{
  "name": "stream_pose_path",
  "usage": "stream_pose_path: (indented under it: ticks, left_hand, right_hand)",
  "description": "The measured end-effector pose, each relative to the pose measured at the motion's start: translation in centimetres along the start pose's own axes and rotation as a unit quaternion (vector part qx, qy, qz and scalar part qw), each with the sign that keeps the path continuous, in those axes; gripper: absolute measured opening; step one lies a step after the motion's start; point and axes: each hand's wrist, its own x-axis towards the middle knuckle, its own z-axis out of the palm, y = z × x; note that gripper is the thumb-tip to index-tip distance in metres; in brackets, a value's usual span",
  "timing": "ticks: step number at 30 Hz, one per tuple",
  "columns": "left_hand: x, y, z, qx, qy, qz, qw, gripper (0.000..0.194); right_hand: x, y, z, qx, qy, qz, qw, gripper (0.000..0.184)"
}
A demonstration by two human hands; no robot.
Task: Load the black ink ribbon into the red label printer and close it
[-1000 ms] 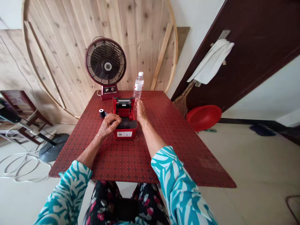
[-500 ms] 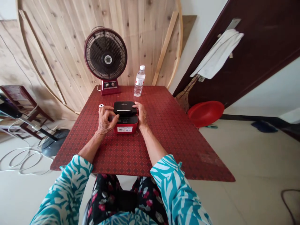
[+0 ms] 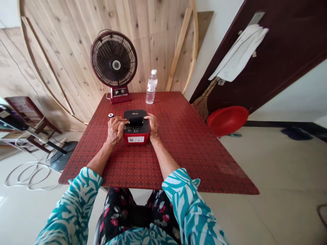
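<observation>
A small red-and-black receipt printer (image 3: 136,131) sits on the table in front of me, with a white label on its near side. Its black top lies level, with a glossy dark curved cover in the middle. My left hand (image 3: 115,131) grips the printer's left edge, its fingertips reaching onto the top beside the dark cover. On the opposite side, my right hand (image 3: 153,127) is curled around the right edge, fingertips on the upper rim. Just beyond my left hand is a small white paper roll (image 3: 110,115) with a dark centre.
The table (image 3: 189,146) has a red patterned cover. A dark red fan (image 3: 114,63) and a clear water bottle (image 3: 151,89) stand at its far side. A red basin (image 3: 228,120) is at the right by the door. Looped cables (image 3: 28,180) lie on the floor at left.
The printer's lid has come down from raised to level. My left hand's fingers have straightened onto the top. My right hand stays at the right edge, and the view has shifted slightly.
</observation>
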Motion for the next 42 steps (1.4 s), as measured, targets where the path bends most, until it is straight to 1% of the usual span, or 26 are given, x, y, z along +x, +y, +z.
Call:
stream_pose_path:
  ticks: [4,7,9,11,13,14,15,17,20,24,27,30,34,36,40,42]
  left_hand:
    - [-0.5,0.3,-0.3,-0.029,-0.003,-0.016,0.999,0.046]
    - [-0.9,0.7,-0.3,-0.079,0.011,-0.053,0.995,0.038]
    - [-0.9,0.8,-0.3,-0.133,0.028,-0.106,0.985,0.032]
    - [-0.6,0.9,-0.3,-0.202,0.062,-0.179,0.961,0.026]
    - [-0.1,0.8,-0.4,-0.271,0.096,-0.246,0.926,0.022]
    - [0.2,0.8,-0.5,-0.301,0.102,-0.273,0.908,0.021]
    - [0.4,0.7,-0.6,-0.326,0.096,-0.296,0.893,0.022]
    - [0.8,0.5,-0.8,-0.364,0.061,-0.333,0.868,0.026]
    - [1.1,0.6,-0.9,-0.395,0.017,-0.372,0.84,0.032]
    - [1.1,1.1,-1.0,-0.425,-0.011,-0.42,0.802,0.04]
    - [1.1,0.9,-1.1,-0.46,-0.029,-0.461,0.758,0.041]
    - [1.1,0.3,-1.2,-0.495,-0.047,-0.485,0.72,0.042]
    - [0.9,-0.4,-1.1,-0.527,-0.066,-0.489,0.691,0.043]
    - [0.9,-0.5,-1.1,-0.534,-0.071,-0.488,0.687,0.043]
    - [0.9,-0.3,-1.0,-0.532,-0.059,-0.487,0.69,0.042]
    - [1.0,-0.1,-1.0,-0.532,-0.066,-0.487,0.69,0.041]
  right_hand:
    - [-0.4,0.2,0.0,0.034,-0.004,0.016,0.999,0.05]
    - [-0.9,0.6,0.3,0.115,0.024,0.087,0.989,0.056]
    - [-1.0,0.9,0.5,0.157,0.047,0.141,0.976,0.062]
    - [-1.0,1.0,0.6,0.167,0.055,0.169,0.97,0.064]
    - [-0.9,0.9,0.6,0.157,0.052,0.174,0.971,0.062]
    - [-0.9,0.9,0.6,0.15,0.05,0.172,0.972,0.06]
    - [-0.8,0.8,0.5,0.141,0.048,0.169,0.974,0.058]
    - [-0.8,0.8,0.4,0.12,0.042,0.158,0.979,0.054]
    - [-0.8,1.0,0.3,0.098,0.036,0.147,0.984,0.053]
    - [-0.7,1.0,0.3,0.094,0.029,0.145,0.985,0.051]
    - [-0.8,0.8,0.3,0.097,0.033,0.146,0.984,0.049]
    - [-0.8,0.6,0.4,0.095,0.039,0.153,0.983,0.049]
    - [-0.8,0.5,0.5,0.097,0.038,0.162,0.981,0.052]
    - [-0.8,0.5,0.5,0.097,0.044,0.167,0.98,0.053]
    - [-0.8,0.5,0.5,0.087,0.049,0.169,0.98,0.05]
    - [-0.9,0.5,0.5,0.086,0.05,0.168,0.981,0.049]
